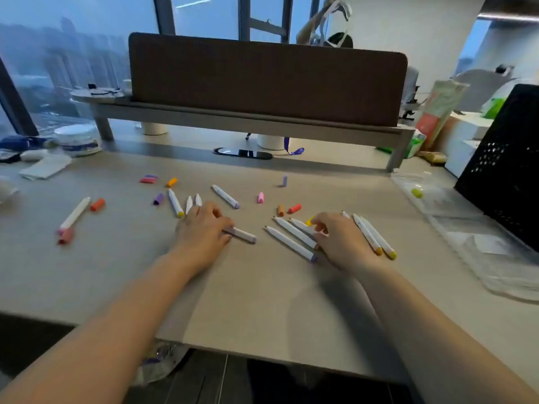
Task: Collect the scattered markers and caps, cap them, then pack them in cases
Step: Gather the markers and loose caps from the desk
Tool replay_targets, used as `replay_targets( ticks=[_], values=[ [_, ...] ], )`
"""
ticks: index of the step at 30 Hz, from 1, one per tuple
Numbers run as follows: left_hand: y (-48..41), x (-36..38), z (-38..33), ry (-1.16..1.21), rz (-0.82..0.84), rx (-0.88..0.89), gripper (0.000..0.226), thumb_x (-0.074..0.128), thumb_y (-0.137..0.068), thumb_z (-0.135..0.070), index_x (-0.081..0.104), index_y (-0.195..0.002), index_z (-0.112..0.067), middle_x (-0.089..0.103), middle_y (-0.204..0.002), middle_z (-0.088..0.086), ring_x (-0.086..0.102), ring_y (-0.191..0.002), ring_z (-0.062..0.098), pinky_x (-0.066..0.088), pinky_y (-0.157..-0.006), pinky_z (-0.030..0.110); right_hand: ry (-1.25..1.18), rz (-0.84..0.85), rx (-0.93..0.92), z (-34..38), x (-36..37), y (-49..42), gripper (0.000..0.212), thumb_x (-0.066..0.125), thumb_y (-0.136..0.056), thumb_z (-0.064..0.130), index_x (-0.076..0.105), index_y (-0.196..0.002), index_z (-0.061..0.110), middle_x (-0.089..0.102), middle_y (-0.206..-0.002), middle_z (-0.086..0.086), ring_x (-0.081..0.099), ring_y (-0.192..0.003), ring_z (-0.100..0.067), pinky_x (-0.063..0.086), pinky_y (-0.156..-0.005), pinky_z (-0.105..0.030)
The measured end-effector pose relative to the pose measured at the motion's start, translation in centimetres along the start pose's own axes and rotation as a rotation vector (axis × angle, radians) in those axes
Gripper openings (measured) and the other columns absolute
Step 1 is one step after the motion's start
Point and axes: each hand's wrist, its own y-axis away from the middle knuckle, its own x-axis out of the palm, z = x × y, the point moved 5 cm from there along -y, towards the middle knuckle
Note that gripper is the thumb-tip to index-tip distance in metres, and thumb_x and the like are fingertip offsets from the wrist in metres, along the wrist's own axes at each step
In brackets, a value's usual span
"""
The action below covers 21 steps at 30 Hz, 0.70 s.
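Observation:
Several white markers and loose coloured caps lie scattered on the beige desk (262, 287). My left hand (202, 231) grips a white marker with a lilac end (245, 235) low on the desk. My right hand (339, 240) pinches a yellow cap (309, 220) over a row of three uncapped markers (294, 237). Two more markers with yellow ends (374, 237) lie under its outer edge. A lone marker (74, 214) lies far left beside red and pink caps. Clear plastic cases (478, 237) sit at the right, one holding a yellow cap (417, 193).
A black perforated box (507, 170) stands at the right behind the cases. A brown desk divider (262, 80) on a grey shelf closes off the back. A tissue, a white tub (77, 139) and small items sit at the far left. Another person's arm shows behind the divider.

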Motion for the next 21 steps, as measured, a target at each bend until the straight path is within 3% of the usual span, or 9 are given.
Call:
replay_targets(
  ticks=[6, 9, 13, 16, 18, 21],
  values=[
    [-1.6, -0.2, -1.1, -0.144, 0.141, 0.156, 0.021, 0.046, -0.096, -0.033, 0.060, -0.112, -0.032, 0.054, -0.113, -0.003, 0.049, -0.110, 0.018, 0.040, -0.086, 0.032, 0.219, 0.227, 0.065, 0.7, 0.5, -1.4, 0.020, 0.047, -0.092, 0.017, 0.058, -0.108, 0.011, 0.057, -0.109, -0.007, 0.053, -0.093, -0.022, 0.043, -0.075, -0.030],
    [-1.5, 0.4, -1.2, -0.051, 0.271, 0.051, 0.023, 0.037, -0.098, -0.022, 0.054, -0.111, -0.030, 0.056, -0.114, 0.000, 0.052, -0.102, 0.019, 0.043, -0.081, 0.033, 0.199, 0.251, 0.083, 1.1, 0.4, -1.5, 0.024, 0.047, -0.094, 0.021, 0.053, -0.113, 0.008, 0.052, -0.114, -0.009, 0.051, -0.096, -0.024, 0.041, -0.078, -0.031],
    [-1.3, 0.5, -2.1, 0.081, 0.314, -0.080, 0.023, 0.031, -0.098, -0.025, 0.052, -0.106, -0.024, 0.058, -0.107, 0.002, 0.050, -0.091, 0.019, 0.042, -0.078, 0.034, -0.078, 0.246, 0.194, 1.5, 0.9, -1.7, 0.018, 0.043, -0.099, 0.021, 0.048, -0.111, 0.009, 0.052, -0.098, -0.005, 0.048, -0.075, -0.014, 0.035, -0.057, -0.024],
    [-1.3, 0.4, -2.8, 0.123, 0.345, -0.173, 0.014, 0.041, -0.096, -0.032, 0.050, -0.097, -0.022, 0.062, -0.088, -0.004, 0.052, -0.086, 0.015, 0.042, -0.074, 0.032, -0.139, 0.295, 0.200, 2.4, 1.3, -2.0, 0.019, 0.049, -0.098, 0.031, 0.050, -0.103, 0.013, 0.050, -0.080, 0.000, 0.045, -0.066, -0.010, 0.031, -0.053, -0.023],
    [-1.5, 0.5, -3.0, 0.085, 0.368, -0.216, 0.011, 0.054, -0.089, -0.031, 0.049, -0.094, -0.022, 0.065, -0.093, -0.001, 0.056, -0.090, 0.018, 0.047, -0.078, 0.034, -0.048, 0.335, 0.159, 3.1, 1.7, -2.1, 0.019, 0.054, -0.095, 0.032, 0.051, -0.093, 0.014, 0.049, -0.076, 0.001, 0.044, -0.064, -0.010, 0.030, -0.052, -0.023],
    [-1.7, 0.6, -3.0, 0.066, 0.386, -0.270, 0.033, 0.058, -0.086, -0.017, 0.048, -0.117, -0.018, 0.064, -0.098, 0.005, 0.060, -0.092, 0.021, 0.050, -0.081, 0.036, 0.026, 0.375, 0.165, 3.4, 2.3, -2.4, 0.018, 0.050, -0.096, 0.028, 0.052, -0.088, 0.011, 0.050, -0.075, -0.002, 0.045, -0.062, -0.012, 0.031, -0.051, -0.022]
  ],
)
